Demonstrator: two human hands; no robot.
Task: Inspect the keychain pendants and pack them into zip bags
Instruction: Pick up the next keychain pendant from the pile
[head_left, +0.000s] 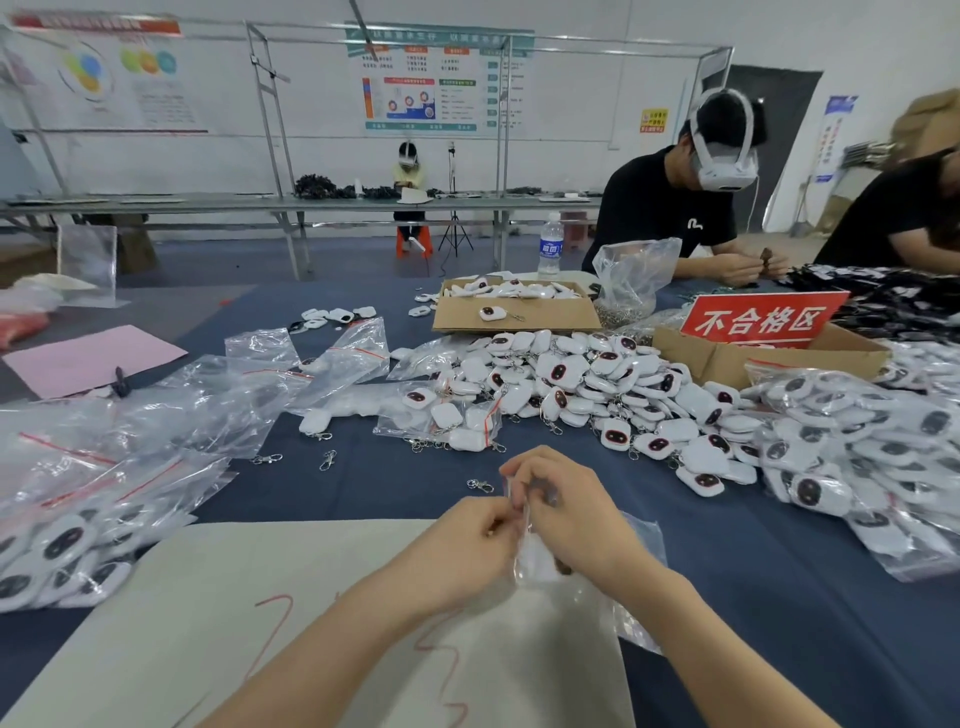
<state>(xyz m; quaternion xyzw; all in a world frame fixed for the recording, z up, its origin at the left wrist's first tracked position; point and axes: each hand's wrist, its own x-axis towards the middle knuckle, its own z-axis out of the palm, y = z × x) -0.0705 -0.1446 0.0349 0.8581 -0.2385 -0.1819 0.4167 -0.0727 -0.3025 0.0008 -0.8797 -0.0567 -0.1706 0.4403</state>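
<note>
Blue-covered table across whole view. Pale sheet with red scribbles at near edge. Heap of white keychain pendants centre-right, beyond the hands. Filled zip bags piled far left. Cardboard box with red sign behind heap. Over sheet's far edge: small zip bag, blurred white pendant inside, top pinched by left hand and right hand, fingers curled on it. Loose clasp just beyond.
</note>
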